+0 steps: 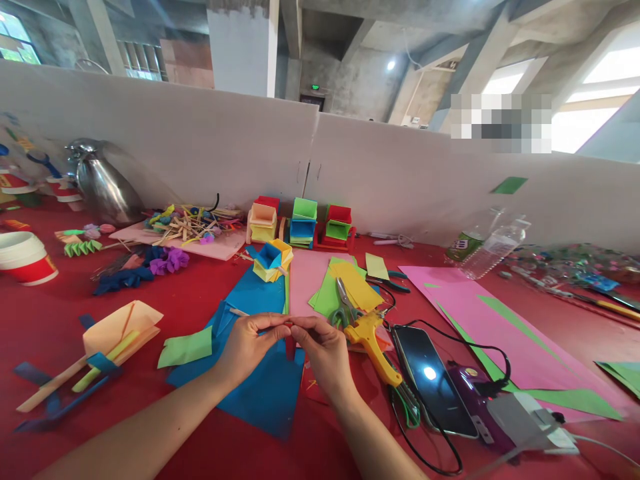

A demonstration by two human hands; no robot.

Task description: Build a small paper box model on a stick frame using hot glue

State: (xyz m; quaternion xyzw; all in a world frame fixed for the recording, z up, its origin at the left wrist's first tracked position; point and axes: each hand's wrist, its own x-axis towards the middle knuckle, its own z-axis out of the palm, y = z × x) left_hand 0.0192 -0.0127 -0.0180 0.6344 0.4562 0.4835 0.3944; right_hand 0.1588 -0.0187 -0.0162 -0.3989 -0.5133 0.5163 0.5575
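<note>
My left hand [253, 343] and my right hand [323, 343] meet fingertip to fingertip over the blue paper. Both pinch a small red strip [290, 348], apparently paper, whose lower end hangs below the fingers. Much of it is hidden by the fingers. Beneath lies a large blue sheet [265, 407], with a folded blue piece [223, 320] next to my left hand. A light green paper piece [185, 347] rests left of that hand. Close to my right hand are green-handled scissors [345, 307] and a yellow glue gun [373, 343].
Small folded paper boxes [303, 230] stand in a row at the back, with a blue-yellow one [273, 259] nearer. Right lie a phone [433, 380], purple power strip [480, 400], cables and a pink sheet [520, 340]. Left stand a steel jug [107, 183] and paper cups [25, 260].
</note>
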